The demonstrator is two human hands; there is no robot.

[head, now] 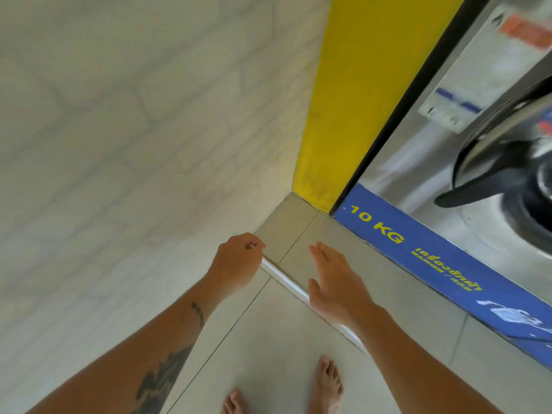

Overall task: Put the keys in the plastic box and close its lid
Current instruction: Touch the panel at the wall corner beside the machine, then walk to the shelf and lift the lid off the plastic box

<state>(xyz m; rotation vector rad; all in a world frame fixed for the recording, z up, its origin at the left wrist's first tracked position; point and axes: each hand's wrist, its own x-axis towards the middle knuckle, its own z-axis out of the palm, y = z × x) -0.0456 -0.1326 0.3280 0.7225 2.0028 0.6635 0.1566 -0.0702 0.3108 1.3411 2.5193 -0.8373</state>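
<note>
The left hand is curled into a loose fist near frame centre, fingers closed around a small dark item that shows only between thumb and forefinger; whether it is the keys cannot be told. The right hand lies at 3 o'clock from the left, flat and fully open, fingers together, palm down, holding nothing. Both hands hover above a white strip, a thin translucent edge running from the left fist toward 5 o'clock beneath the right wrist; whether it belongs to the plastic box cannot be told. A tattoo marks the left forearm. Two bare feet stand on the tiled floor at 6 o'clock. A washing machine with a blue "10 KG" band occupies 2 o'clock, a yellow panel stands at 12 o'clock, and a pale brick-pattern wall at 10 o'clock.
</note>
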